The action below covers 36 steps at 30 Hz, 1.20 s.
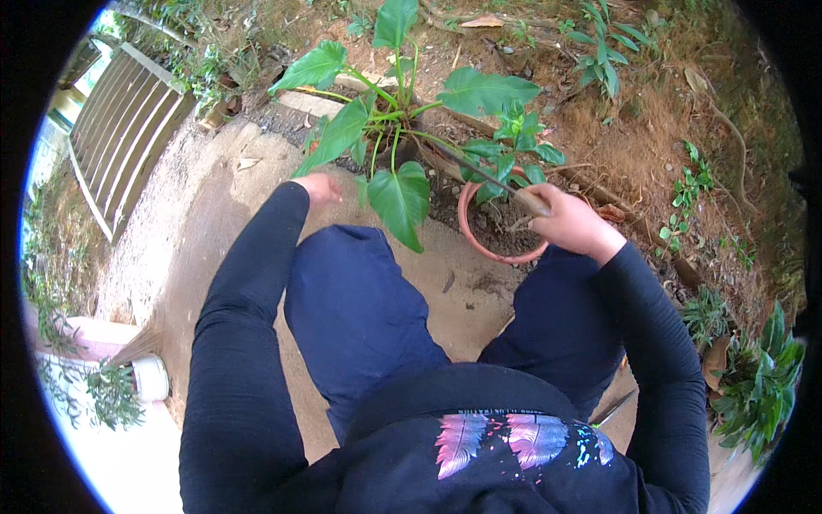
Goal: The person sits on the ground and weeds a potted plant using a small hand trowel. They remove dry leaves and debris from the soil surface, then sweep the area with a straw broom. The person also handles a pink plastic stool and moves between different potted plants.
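Observation:
My right hand (568,218) grips the wooden handle (532,202) of a thin metal tool, whose dark shaft (478,170) reaches up and left toward the base of a large-leaved green plant (399,115). The tool's tip is hidden among the stems. Beneath my right hand stands a round terracotta-coloured pot (467,232) with soil in it, and a small leafy plant (507,151) rises at its far side. My left hand (321,190) is to the left of the large plant, just below a big leaf, with fingers partly curled; no object shows in it.
A concrete path (218,186) runs under and left of my knees. Beyond the pot lies an earth bank (610,141) with roots and small plants. Concrete steps (125,128) are at upper left, a white pot (151,378) at lower left. A long blade-like object (615,407) lies by my right thigh.

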Each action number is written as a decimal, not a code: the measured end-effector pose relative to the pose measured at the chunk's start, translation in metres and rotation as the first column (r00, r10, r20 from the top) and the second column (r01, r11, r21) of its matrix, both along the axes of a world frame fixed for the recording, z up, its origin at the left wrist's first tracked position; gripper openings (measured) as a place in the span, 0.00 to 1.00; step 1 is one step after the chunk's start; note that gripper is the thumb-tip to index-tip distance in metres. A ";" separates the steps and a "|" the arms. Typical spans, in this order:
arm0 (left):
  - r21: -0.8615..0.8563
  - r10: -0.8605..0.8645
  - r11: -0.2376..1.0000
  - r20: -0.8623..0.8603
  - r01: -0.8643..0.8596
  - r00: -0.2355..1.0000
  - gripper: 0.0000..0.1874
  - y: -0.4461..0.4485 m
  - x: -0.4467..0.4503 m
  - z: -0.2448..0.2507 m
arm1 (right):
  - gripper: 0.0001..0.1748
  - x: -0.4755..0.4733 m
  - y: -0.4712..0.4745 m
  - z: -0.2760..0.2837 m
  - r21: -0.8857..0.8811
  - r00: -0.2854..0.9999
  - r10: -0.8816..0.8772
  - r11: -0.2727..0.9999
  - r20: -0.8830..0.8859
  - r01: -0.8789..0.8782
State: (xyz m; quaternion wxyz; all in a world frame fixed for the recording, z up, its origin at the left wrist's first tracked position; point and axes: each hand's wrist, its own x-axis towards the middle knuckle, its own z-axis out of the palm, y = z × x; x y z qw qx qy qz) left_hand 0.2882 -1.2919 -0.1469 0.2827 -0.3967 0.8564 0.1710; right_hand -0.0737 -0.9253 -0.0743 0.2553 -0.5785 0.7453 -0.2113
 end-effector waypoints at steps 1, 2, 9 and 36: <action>-0.021 -0.067 0.997 0.037 0.068 0.997 0.25 -0.007 -0.005 -0.009 | 0.33 -0.002 -0.010 -0.007 0.086 0.997 0.003 0.996 -0.078 0.004; -0.040 -0.130 0.990 0.072 0.133 0.989 0.25 -0.012 -0.013 -0.018 | 0.33 -0.006 -0.022 -0.014 0.105 0.998 0.039 0.994 -0.045 -0.034; 0.310 -0.469 0.870 0.285 0.383 0.836 0.27 0.026 -0.050 -0.070 | 0.19 -0.010 -0.113 -0.064 0.116 0.914 0.316 0.948 -0.256 -0.295; 0.894 -0.754 0.269 -0.036 0.359 0.656 0.27 0.232 -0.069 -0.226 | 0.20 -0.048 -0.260 -0.076 0.528 0.711 0.701 0.626 -0.060 -0.573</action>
